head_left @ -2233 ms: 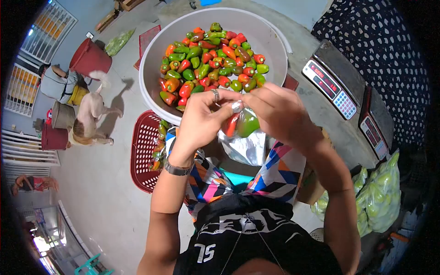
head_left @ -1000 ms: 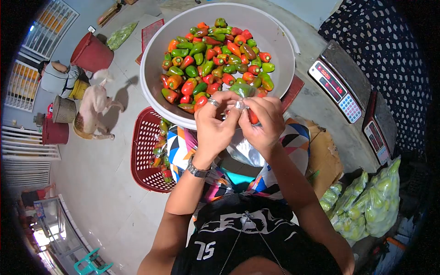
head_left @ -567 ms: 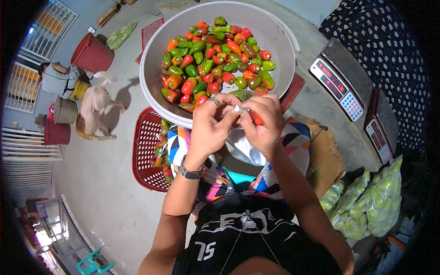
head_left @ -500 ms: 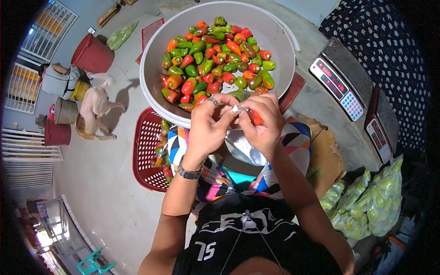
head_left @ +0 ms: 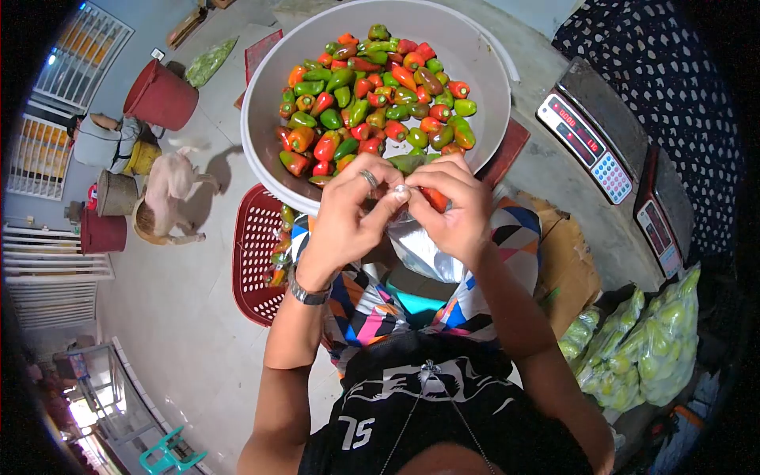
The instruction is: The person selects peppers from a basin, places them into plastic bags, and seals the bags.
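Note:
My left hand (head_left: 356, 218), with a ring and a wristwatch, pinches the bunched, whitish end of a clear plastic bag (head_left: 402, 192). My right hand (head_left: 457, 207) grips the same bag from the other side. Red pepper (head_left: 433, 199) shows through near the right fingers; the rest of the bag's contents is hidden by the hands. Just beyond is a large pale tub (head_left: 257, 150) with many red and green peppers (head_left: 360, 111) heaped in it. Below the hands, a shiny sheet of clear plastic (head_left: 427, 255) lies over my lap.
A red perforated basket (head_left: 247, 265) with bagged peppers stands to the left. Two digital scales (head_left: 590, 146) are on the right, above bags of green produce (head_left: 661, 348). A cat (head_left: 170, 194) is on the floor at left, near buckets (head_left: 162, 93).
Both hands remain at the bag; the fingertips have closed together at its bunched end. The view has shifted slightly. The cat's pose differs a little.

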{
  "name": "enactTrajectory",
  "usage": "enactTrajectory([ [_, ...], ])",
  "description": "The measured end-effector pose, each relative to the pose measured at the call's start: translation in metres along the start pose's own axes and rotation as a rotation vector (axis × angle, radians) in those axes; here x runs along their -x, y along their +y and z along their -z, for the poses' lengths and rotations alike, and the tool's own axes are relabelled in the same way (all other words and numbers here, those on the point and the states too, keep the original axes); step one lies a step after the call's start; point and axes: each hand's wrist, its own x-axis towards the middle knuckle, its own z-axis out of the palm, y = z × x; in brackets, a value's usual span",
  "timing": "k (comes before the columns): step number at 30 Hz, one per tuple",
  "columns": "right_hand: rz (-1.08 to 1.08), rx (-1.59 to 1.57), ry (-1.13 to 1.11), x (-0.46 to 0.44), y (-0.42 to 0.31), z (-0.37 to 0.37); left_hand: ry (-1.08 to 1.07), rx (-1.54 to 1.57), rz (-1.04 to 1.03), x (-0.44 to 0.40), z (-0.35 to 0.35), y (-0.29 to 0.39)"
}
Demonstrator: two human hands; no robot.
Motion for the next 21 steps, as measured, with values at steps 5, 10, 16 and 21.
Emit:
enactTrajectory([
  [5,-0.017,0.048,0.028,0.000,0.002,-0.004,0.106,0.743,0.454,0.000,-0.014,-0.014],
  [10,-0.006,0.133,0.150,0.016,-0.003,-0.015,0.210,1.041,0.663,-0.005,-0.015,-0.010],
  [16,-0.209,0.043,0.194,0.015,-0.027,-0.022,0.278,0.984,0.654,0.001,-0.021,-0.010],
  [21,-0.020,0.136,0.188,0.014,-0.020,-0.025,0.301,1.045,0.685,0.002,-0.023,-0.005],
])
